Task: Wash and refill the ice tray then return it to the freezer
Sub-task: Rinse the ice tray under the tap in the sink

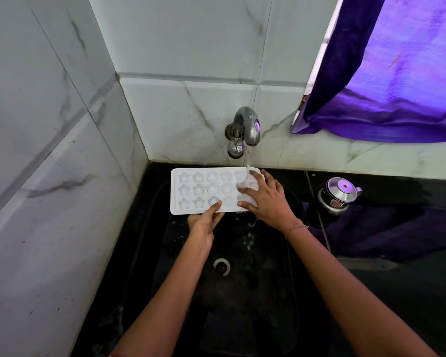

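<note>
My left hand (pixel 203 224) pinches the tray's (pixel 198 189) near edge, thumb on top. My right hand (pixel 267 200) lies flat, fingers spread, on the tray's right end, where the tap's (pixel 248 126) water falls. The tray sits cups-up over the sink's (pixel 242 292) far end.

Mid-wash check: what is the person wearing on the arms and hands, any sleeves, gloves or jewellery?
No sleeves or gloves show anywhere up to the frame's edge. The left hand wears nothing visible. The right hand has a thin pinkish beaded bracelet at its wrist. No rings can be made out.
</note>
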Action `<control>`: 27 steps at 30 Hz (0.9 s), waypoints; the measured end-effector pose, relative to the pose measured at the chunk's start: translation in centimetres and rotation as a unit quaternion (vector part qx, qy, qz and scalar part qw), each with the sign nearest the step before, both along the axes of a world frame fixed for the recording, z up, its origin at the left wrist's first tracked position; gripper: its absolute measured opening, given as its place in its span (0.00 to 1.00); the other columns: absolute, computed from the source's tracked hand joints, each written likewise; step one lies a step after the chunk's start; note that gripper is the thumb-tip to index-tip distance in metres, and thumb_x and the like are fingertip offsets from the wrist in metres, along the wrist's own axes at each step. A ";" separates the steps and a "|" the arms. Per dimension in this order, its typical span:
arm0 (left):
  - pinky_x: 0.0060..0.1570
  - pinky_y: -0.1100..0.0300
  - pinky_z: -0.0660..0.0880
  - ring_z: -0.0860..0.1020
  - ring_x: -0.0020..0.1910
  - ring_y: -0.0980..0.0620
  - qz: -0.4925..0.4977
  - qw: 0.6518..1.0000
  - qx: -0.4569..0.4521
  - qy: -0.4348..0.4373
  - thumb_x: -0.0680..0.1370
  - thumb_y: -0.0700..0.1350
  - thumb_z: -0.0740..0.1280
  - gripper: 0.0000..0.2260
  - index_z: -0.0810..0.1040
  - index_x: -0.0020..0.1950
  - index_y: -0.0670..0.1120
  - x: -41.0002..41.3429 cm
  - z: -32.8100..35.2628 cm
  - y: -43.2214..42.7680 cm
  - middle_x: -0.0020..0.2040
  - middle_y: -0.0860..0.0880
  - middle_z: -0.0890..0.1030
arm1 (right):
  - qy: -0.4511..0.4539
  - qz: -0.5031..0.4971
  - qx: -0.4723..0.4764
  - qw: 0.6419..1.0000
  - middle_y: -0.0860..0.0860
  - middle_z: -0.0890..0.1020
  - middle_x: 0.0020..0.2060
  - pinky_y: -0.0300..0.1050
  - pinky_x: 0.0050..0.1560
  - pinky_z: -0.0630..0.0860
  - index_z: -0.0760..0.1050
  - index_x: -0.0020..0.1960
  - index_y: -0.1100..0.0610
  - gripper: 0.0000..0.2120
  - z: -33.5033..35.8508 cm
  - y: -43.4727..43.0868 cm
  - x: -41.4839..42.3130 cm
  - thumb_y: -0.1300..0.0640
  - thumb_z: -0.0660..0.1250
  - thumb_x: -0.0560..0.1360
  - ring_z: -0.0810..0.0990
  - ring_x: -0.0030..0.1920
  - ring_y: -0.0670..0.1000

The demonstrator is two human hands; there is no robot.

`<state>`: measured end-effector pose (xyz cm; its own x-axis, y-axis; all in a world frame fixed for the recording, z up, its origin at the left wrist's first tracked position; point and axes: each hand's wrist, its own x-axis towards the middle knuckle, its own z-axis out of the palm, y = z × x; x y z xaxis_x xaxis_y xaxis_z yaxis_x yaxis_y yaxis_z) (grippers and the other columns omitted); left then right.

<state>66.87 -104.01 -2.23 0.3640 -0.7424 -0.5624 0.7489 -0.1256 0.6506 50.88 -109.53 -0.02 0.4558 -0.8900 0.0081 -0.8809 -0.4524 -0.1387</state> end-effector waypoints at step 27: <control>0.32 0.63 0.80 0.81 0.49 0.44 0.051 0.999 0.001 -0.002 0.69 0.30 0.72 0.21 0.74 0.60 0.35 0.0 1.6 -1.1 0.57 0.39 0.80 | -0.051 -0.082 -0.049 0.994 0.54 0.61 0.74 0.64 0.72 0.48 0.69 0.68 0.51 0.30 -1.5 2.6 3.3 0.34 0.51 0.76 0.52 0.76 0.58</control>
<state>66.89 -105.08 -0.61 0.4394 -0.7003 -0.5627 0.7558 -0.0504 0.6529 54.14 -106.98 -1.56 0.2965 -0.9452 0.1366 -0.9280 -0.3190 -0.1927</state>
